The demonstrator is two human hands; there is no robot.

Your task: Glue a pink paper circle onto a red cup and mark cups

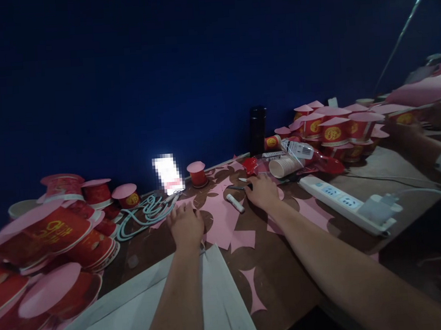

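Left hand (187,228) half-open, palm down, hold unclear. Right hand (263,193) loosely curled at slim dark tool (236,187), grip unclear; keep fingertips low, clear of white tube (235,203).

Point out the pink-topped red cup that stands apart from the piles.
It's the red paper cup beyond the left hand, between the bright screen and the black bottle; the others crowd into the left pile and right pile.
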